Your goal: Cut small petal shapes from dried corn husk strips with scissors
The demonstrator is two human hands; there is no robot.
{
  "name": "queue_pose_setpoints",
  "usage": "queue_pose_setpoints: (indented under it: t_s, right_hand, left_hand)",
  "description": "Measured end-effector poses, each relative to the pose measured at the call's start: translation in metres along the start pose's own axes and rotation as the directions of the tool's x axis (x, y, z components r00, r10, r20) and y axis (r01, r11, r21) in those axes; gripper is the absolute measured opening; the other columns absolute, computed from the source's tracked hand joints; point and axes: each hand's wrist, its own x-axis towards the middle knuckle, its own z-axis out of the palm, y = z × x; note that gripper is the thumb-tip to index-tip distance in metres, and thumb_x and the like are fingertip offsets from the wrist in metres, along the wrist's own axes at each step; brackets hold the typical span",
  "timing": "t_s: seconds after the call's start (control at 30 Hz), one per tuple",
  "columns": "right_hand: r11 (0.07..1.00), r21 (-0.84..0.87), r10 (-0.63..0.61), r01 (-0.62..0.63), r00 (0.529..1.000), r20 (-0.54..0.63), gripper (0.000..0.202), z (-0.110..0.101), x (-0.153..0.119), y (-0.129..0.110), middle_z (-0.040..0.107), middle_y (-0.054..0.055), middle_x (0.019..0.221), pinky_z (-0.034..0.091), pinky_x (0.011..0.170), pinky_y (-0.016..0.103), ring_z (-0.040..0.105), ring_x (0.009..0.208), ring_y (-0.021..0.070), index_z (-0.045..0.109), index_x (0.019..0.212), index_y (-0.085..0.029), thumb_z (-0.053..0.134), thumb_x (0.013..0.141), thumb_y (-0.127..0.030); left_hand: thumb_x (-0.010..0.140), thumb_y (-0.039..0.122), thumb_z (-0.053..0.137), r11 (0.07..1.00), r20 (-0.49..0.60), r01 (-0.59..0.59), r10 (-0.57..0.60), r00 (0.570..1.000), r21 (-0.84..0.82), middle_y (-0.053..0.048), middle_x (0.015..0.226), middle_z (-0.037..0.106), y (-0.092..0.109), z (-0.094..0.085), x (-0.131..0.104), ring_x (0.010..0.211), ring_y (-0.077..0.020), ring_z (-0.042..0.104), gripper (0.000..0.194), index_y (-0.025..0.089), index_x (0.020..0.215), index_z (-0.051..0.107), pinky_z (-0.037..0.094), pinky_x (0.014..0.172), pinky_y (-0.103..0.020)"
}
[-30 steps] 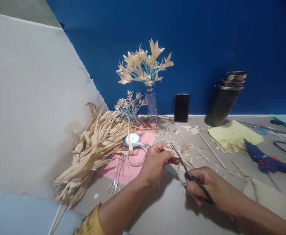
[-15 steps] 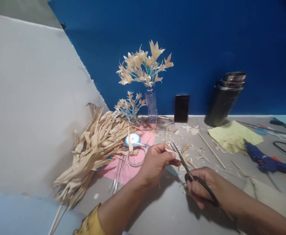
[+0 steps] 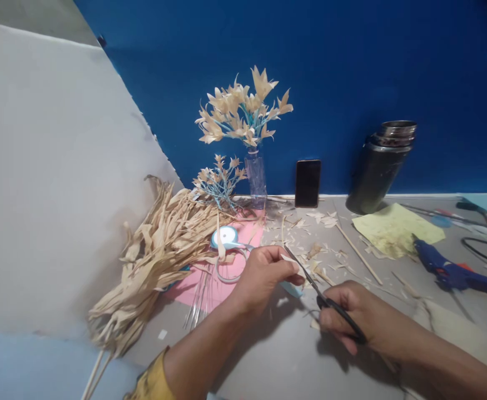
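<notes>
Between the thumb and fingers of my left hand (image 3: 268,273) is a small pale piece of husk (image 3: 297,272). My right hand (image 3: 346,314) grips black-handled scissors (image 3: 312,280), whose blades lie close together along the right edge of that piece. Pale scraps (image 3: 310,244) are scattered beyond both hands. Left of my left hand, a roll of light blue ribbon (image 3: 225,236) and a pale ring (image 3: 230,266) rest on pink paper (image 3: 254,228), with thin wires (image 3: 199,300) nearby.
Dried husks (image 3: 160,250) are heaped at the left. Behind stand a clear bottle (image 3: 256,175) of husk flowers (image 3: 243,111), a phone (image 3: 307,183) and a dark flask (image 3: 379,166). Yellow paper (image 3: 397,225) and a blue glue gun (image 3: 456,272) lie at the right.
The scissor blades have closed together beside the pale piece, and the fingers of my right hand have drawn in on the handles. My left hand has hardly moved.
</notes>
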Motion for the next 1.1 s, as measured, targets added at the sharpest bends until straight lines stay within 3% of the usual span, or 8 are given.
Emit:
queue_pose_setpoints:
  t_s: [0.17,0.27,0.37,0.53,0.73,0.97,1.1]
  right_hand:
    - [0.994,0.068,-0.085,0.084,0.996,0.018,0.059,0.001,0.001,-0.004,0.054,0.0,0.055,0.024,0.047,0.025,0.036,0.049,0.0106,0.054,0.062,-0.018,0.054,0.082,-0.074]
    - [0.983,0.129,-0.134,0.129,0.991,0.028,0.061,0.003,0.003,-0.005,0.061,0.003,0.063,0.028,0.049,0.025,0.041,0.052,0.0112,0.055,0.071,-0.017,0.052,0.082,-0.077]
    - [0.972,0.201,-0.115,0.121,0.992,-0.042,0.053,0.004,0.005,-0.004,0.062,0.003,0.066,0.033,0.051,0.025,0.045,0.054,0.0122,0.057,0.075,-0.017,0.06,0.081,-0.07]
    - [0.926,0.34,-0.045,0.165,0.941,-0.334,0.042,0.003,0.005,-0.006,0.064,-0.001,0.073,0.042,0.059,0.026,0.056,0.065,0.0155,0.059,0.09,-0.019,0.081,0.069,-0.048]
    - [0.933,0.292,-0.059,0.209,0.892,-0.448,0.036,0.0,0.001,-0.01,0.062,-0.002,0.066,0.04,0.055,0.025,0.053,0.06,0.0142,0.059,0.084,-0.018,0.082,0.066,-0.039]
    - [0.911,0.356,-0.072,0.207,0.931,-0.358,0.035,0.001,0.0,-0.011,0.068,0.0,0.068,0.047,0.057,0.027,0.062,0.062,0.0185,0.055,0.084,-0.02,0.081,0.069,-0.039]
    - [0.931,0.295,-0.121,0.217,0.943,-0.31,0.034,-0.002,-0.004,-0.013,0.071,0.002,0.068,0.05,0.057,0.028,0.065,0.063,0.0196,0.055,0.078,-0.021,0.081,0.069,-0.041]
  left_hand:
    - [0.064,0.023,0.077,0.985,0.003,0.033,-0.033,0.999,-0.168,-0.001,0.063,0.062,0.0,0.001,0.001,0.061,-0.0143,0.063,0.02,0.015,0.067,0.06,0.049,0.066,-0.029]
    - [0.067,0.027,0.079,0.973,-0.005,0.041,-0.044,0.999,-0.226,-0.001,0.065,0.062,-0.001,0.002,0.002,0.06,-0.0119,0.059,0.024,0.015,0.071,0.06,0.047,0.063,-0.026]
    - [0.065,0.029,0.081,0.969,-0.002,0.059,-0.061,0.998,-0.238,0.0,0.065,0.061,-0.003,0.004,0.001,0.057,-0.0101,0.057,0.026,0.015,0.07,0.06,0.046,0.062,-0.025]
    - [0.063,0.026,0.081,0.993,0.048,0.078,-0.074,0.996,-0.086,-0.001,0.058,0.06,-0.012,0.011,-0.003,0.054,-0.0108,0.055,0.023,0.015,0.065,0.061,0.042,0.06,-0.025]
    - [0.06,0.029,0.085,0.987,0.155,0.131,-0.114,0.981,-0.098,-0.002,0.061,0.062,-0.019,0.016,-0.008,0.054,-0.0108,0.056,0.029,0.015,0.069,0.062,0.041,0.059,-0.026]
    - [0.058,0.035,0.088,0.983,0.179,0.143,-0.12,0.976,-0.119,-0.002,0.062,0.062,-0.023,0.019,-0.009,0.055,-0.0111,0.055,0.036,0.015,0.073,0.062,0.041,0.059,-0.026]
    - [0.057,0.038,0.089,0.969,0.299,0.193,-0.14,0.944,-0.153,-0.001,0.064,0.06,-0.027,0.016,-0.008,0.054,-0.0106,0.054,0.04,0.016,0.069,0.059,0.041,0.058,-0.026]
